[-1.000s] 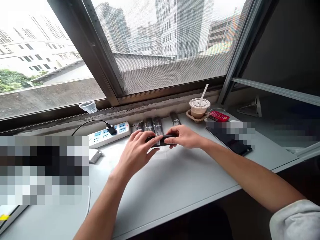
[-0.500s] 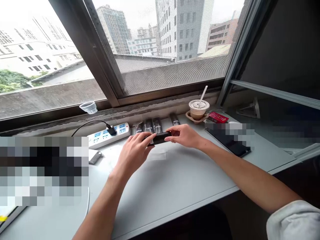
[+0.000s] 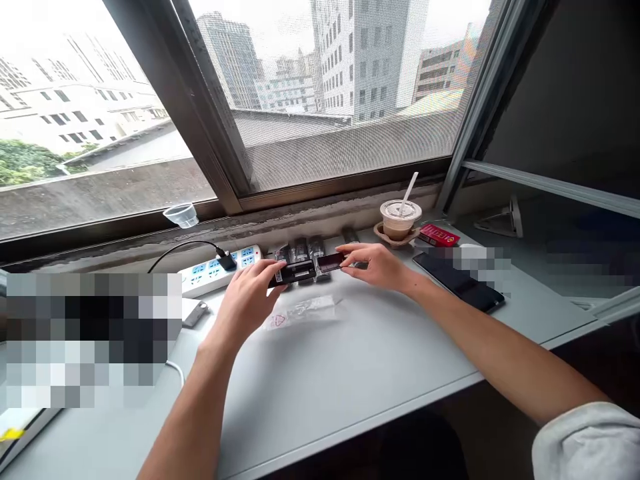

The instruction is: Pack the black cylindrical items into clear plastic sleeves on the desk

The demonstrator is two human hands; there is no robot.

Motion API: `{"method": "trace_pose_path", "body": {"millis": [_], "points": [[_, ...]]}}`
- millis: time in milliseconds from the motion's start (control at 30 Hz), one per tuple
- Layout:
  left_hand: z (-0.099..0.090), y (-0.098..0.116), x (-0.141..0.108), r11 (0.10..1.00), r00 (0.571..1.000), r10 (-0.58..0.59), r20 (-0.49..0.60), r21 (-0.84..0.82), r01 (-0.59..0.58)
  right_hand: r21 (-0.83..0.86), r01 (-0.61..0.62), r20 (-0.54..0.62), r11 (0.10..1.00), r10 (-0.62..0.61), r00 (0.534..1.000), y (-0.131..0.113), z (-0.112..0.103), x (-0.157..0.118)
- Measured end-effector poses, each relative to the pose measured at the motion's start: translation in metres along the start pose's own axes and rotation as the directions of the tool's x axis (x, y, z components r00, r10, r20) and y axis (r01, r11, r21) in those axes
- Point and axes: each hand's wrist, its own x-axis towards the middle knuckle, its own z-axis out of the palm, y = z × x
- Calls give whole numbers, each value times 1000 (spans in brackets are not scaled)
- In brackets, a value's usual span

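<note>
My left hand (image 3: 253, 290) is closed on a black rectangular device (image 3: 299, 273), held level above the desk with an open recess showing on its upper side. Between the fingertips of my right hand (image 3: 374, 265) is a thin dark cover (image 3: 331, 262), its left end close to the device; whether they touch I cannot tell. Below them a clear plastic bag (image 3: 305, 312) with a red mark lies on the desk. Behind, several black items in clear wrapping (image 3: 300, 248) stand in a row, partly hidden by the device and cover.
A white power strip (image 3: 197, 279) with a black plug is at the left. On the right are an iced drink cup (image 3: 399, 220) in a cardboard holder, a red box (image 3: 439, 235) and a black tablet (image 3: 457, 281). A clear cup (image 3: 182, 215) sits on the window sill.
The dark cover has come apart from the black device. My left hand has moved left with the device, whose recess now shows. More of the plastic bag is visible.
</note>
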Motion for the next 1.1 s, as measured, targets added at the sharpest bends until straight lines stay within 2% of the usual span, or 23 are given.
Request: {"method": "trace_pose_path", "body": {"millis": [300,600,667,733,867,967,1100], "points": [[5,1,-2,998,1000,-2,16,-67,3,-80,89,13,993,-88,996,1,2,-1],[4,5,-1,997,1000,-9,-3,-72,9,-10,161,-37,987,-162,986,0,5,1],[4,5,0,998,1000,-9,-7,-66,9,44,103,-45,994,-101,994,-1,5,2],[4,6,0,998,1000,-5,-15,-64,4,150,-13,-36,989,18,999,-2,6,1],[5,15,2,992,998,48,-47,-111,-53,318,-222,52,922,216,975,-8,11,1],[4,25,3,979,991,129,-38,-157,-133,353,-283,96,892,266,959,-15,18,0],[2,33,4,956,981,196,-12,-221,-193,362,-300,92,883,286,954,-21,21,-1]]}}
